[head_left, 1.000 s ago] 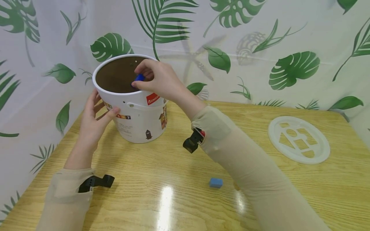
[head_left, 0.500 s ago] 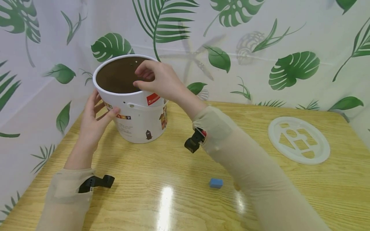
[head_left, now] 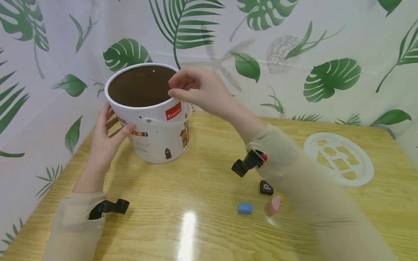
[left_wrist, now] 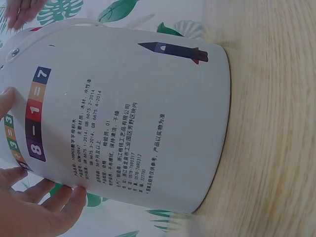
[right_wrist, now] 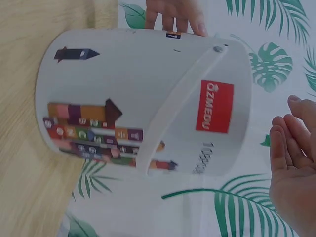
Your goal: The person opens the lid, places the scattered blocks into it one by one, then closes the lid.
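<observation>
A white bucket [head_left: 160, 139] with a red label and printed pictures stands upright on the table. My left hand [head_left: 106, 141] rests against its left wall, thumb on the front and fingers spread along the side; the left wrist view shows the fingertips touching the printed wall. My right hand [head_left: 204, 88] hovers at the right of the bucket's rim [head_left: 143, 107], fingers loosely bent, with nothing between thumb and fingers. In the right wrist view the same hand [right_wrist: 296, 153] is apart from the bucket. The bucket's floor is hidden.
On the table lie a blue block [head_left: 245, 208], a dark block marked with a P [head_left: 266, 187] and a pink rounded block [head_left: 275, 204], near my right forearm. A white round lid with shaped cutouts [head_left: 365, 170] lies at right. Leaf-patterned cloth [head_left: 277, 72] stands behind.
A blue block pinched in my right hand over the bucket's opening was let go and dropped out of sight. That hand then moved right, uncovering the dark and pink blocks. My left hand stays put.
</observation>
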Action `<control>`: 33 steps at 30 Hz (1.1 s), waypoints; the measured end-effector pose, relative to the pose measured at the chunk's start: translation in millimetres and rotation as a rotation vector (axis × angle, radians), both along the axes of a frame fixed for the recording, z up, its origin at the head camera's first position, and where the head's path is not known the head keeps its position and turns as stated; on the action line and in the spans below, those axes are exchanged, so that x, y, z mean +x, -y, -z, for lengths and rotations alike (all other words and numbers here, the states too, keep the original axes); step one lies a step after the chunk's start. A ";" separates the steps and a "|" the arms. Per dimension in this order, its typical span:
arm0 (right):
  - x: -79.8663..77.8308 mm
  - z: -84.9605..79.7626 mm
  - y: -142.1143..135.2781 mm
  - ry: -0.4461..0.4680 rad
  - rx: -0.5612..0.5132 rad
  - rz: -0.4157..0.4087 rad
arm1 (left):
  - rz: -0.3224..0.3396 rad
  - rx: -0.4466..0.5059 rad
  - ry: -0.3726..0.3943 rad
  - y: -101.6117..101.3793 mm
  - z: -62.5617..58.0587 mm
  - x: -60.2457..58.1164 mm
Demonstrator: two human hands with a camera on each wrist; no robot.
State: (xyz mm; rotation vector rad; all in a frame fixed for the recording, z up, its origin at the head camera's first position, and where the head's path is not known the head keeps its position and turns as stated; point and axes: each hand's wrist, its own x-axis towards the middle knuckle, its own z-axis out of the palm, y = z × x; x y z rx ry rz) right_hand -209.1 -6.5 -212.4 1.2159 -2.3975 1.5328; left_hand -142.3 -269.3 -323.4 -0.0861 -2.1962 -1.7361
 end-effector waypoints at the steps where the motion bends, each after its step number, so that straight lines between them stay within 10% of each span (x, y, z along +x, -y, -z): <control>1: 2.3 -0.6 -6.8 -0.011 0.005 0.000 | -0.002 0.000 -0.001 0.0 -0.1 0.3; 17: 35.8 34.8 -138.6 -0.066 0.188 0.157 | -0.001 0.002 -0.005 1.0 2.2 0.0; 33: 46.0 119.2 -226.8 0.049 0.447 0.276 | -0.013 -0.007 0.003 -0.6 4.0 4.6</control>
